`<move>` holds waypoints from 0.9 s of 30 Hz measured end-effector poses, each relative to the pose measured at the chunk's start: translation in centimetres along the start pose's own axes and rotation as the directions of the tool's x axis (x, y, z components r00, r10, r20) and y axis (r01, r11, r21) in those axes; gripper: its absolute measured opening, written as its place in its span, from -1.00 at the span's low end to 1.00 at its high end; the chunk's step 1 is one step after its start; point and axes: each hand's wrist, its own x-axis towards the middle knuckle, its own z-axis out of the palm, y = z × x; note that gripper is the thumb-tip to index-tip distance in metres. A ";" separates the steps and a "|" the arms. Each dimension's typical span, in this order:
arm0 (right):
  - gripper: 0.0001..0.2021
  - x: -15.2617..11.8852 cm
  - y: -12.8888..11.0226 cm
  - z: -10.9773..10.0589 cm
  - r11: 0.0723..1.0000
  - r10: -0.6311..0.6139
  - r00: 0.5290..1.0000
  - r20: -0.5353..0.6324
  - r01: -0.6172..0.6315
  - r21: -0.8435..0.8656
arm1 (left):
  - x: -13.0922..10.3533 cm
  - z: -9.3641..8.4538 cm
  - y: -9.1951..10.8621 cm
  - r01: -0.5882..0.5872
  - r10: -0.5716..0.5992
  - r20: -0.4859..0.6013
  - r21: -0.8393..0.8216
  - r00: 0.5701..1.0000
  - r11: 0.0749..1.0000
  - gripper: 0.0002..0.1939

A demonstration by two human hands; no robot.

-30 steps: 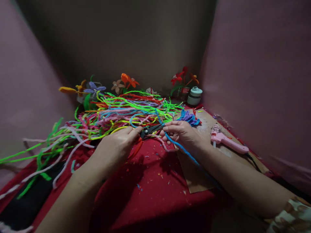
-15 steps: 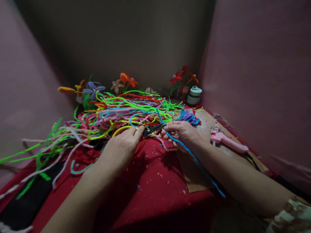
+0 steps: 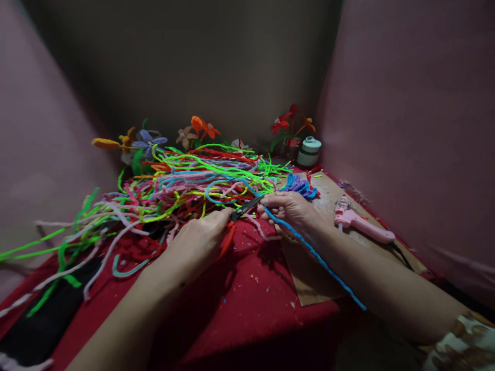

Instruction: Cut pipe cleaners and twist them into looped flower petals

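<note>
My left hand is closed on scissors with dark blades and orange-red handles. The blades reach right, their tips at the fingertips of my right hand. That hand pinches a blue fuzzy stem, whose long end hangs down to the right over my forearm, while a short end sticks out up and left past the blade tips. Behind both hands lies a large heap of colored fuzzy stems. A bunch of blue and purple petals rests just beyond my right hand.
A pink glue gun lies on a brown board at the right. Fuzzy flowers and a pale lidded jar stand along the back. Small scraps dot the red cloth; a black item lies at the left.
The scissors' blades have come together, and my left hand has moved slightly down. The short blue end has tipped over to the left.
</note>
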 end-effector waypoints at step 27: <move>-0.92 -0.3 -0.1 0.0 0.977 -0.108 0.992 -0.064 0.094 -0.191 | 0.1 -0.8 1.8 0.039 0.001 0.091 -0.431 0.996 0.902 -0.71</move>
